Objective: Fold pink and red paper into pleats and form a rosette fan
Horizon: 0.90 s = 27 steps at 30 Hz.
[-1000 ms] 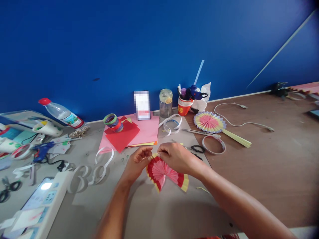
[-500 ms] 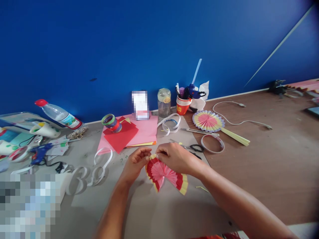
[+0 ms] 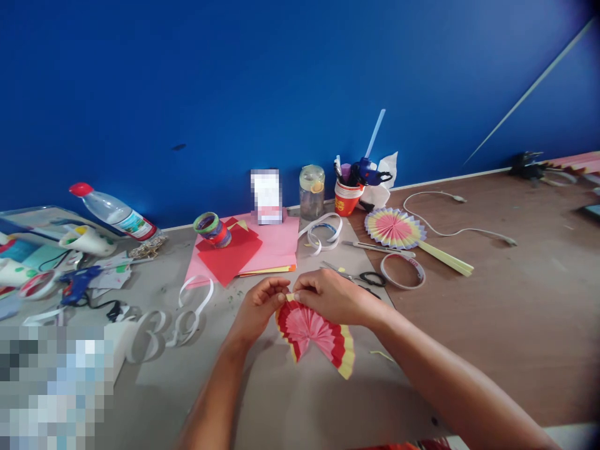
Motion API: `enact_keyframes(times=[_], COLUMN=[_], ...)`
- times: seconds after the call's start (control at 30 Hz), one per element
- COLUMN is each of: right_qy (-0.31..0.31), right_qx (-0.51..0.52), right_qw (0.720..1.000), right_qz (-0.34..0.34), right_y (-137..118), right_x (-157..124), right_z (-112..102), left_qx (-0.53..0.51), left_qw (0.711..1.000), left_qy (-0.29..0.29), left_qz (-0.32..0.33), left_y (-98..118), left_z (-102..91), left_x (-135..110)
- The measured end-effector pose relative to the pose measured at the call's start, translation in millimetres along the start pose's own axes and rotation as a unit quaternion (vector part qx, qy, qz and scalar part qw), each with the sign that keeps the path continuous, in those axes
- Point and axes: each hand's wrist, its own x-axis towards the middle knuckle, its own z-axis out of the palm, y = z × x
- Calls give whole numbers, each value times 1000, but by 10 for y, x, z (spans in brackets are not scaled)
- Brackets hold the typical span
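A pleated paper fan (image 3: 312, 331), pink in the middle with red and yellow bands, is spread between my hands above the grey mat. My left hand (image 3: 259, 309) pinches its upper left edge between thumb and fingers. Right beside it, my right hand (image 3: 328, 295) grips the top yellow edge, its fingertips close to the left thumb. The fan's lower side gapes in a wedge, with both ends pointing down. Beyond my right hand lie black-handled scissors (image 3: 370, 279), partly covered by the hand. A thin yellow paper scrap (image 3: 382, 355) rests near my right forearm.
Red paper (image 3: 229, 253) lies on pink sheets at the back, under a painted tape roll (image 3: 213, 230). A finished round fan (image 3: 396, 227), a tape ring (image 3: 403, 271) and a utility knife (image 3: 379, 249) lie right. White strips (image 3: 192, 312) and a glue gun (image 3: 79, 284) are left.
The fan's right end has swung slightly lower. Both hands keep their pinch on the top edge, and the whole view has shifted a little.
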Motion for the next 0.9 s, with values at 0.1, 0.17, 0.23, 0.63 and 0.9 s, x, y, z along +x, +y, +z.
enact_keyframes(times=[0.1, 0.17, 0.23, 0.63, 0.9], right_qy=[-9, -20, -36, 12, 265], right_qx=[9, 17, 31, 63, -236], right_qw=[1000, 1000, 998, 996, 933], right_qz=[3, 14, 27, 67, 67], right_y=[53, 125, 223, 648, 1033], right_x=[33, 74, 124, 241, 341], right_z=[-11, -17, -13, -190, -304], left_qx=[7, 16, 35, 90, 212], left_qw=[1000, 1000, 999, 992, 976], left_qy=[-2, 3, 11, 5, 21], left_qz=[-7, -9, -12, -86, -38], left_y=[1, 15, 39, 8, -103], left_z=[-6, -11, -15, -17, -47], left_x=[-4, -9, -14, 26, 70])
